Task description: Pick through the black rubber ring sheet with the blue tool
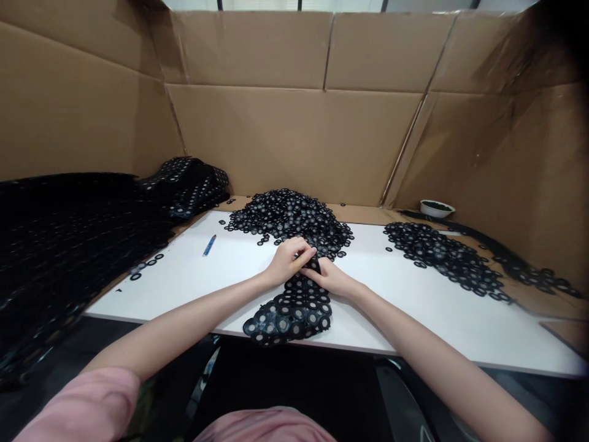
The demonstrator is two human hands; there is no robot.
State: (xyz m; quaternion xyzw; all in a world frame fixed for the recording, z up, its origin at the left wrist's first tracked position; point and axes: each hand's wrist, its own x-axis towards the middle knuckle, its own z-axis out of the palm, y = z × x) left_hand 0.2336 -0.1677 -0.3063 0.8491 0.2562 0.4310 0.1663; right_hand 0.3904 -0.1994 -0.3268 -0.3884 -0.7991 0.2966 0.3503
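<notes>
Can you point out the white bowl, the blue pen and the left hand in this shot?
White bowl (435, 214): head view, on its outer wall.
Blue pen (209, 245): head view, middle of its barrel.
Left hand (289, 261): head view, on the back of the hand.

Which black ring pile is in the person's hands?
The strip of rings held by the left hand and right hand, reaching the white table's front edge.

Here we go: white table (161, 288) open left of the big pile of black rings (288, 215), just a blue pen (209, 245) in the lane, a narrower gap right before the second ring pile (442, 258), cardboard wall (294, 141) blocking behind, black ring strip (288, 310) in front!
</notes>
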